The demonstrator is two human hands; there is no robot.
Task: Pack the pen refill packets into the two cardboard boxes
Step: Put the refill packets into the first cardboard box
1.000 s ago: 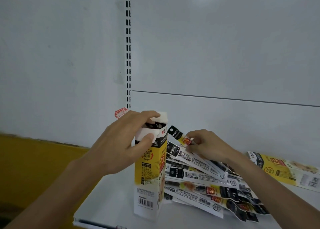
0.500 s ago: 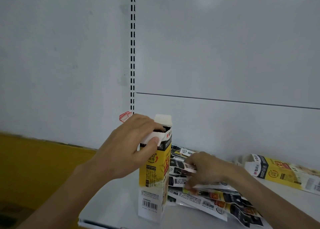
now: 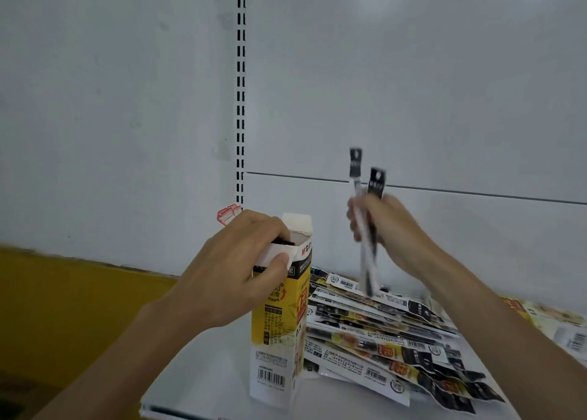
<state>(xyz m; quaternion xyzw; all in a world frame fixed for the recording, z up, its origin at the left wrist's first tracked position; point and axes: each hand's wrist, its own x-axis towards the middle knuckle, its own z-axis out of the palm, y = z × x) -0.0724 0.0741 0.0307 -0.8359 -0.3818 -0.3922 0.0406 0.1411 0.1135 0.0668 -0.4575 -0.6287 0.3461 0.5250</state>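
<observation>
Loading step under way: the right hand [image 3: 392, 229] has two refill packets [image 3: 376, 181] pinched in its grip, nearly upright and blurred, above the loose pile [image 3: 381, 334] fanned out on the shelf [image 3: 203, 375] at four o'clock of the upright cardboard box [image 3: 282, 327]. The left hand [image 3: 238, 273] wraps its grip round the box's open mouth, thumb on the front flap, fingers curled over the rim. Next, I'd say: swing the pair toward nine o'clock and drop them into the mouth, clear of those fingers. The second box [image 3: 546, 321] lies flat at three o'clock. Half a second ago that right hand was down on the pile; now it's up, loaded. The left hasn't budged.
</observation>
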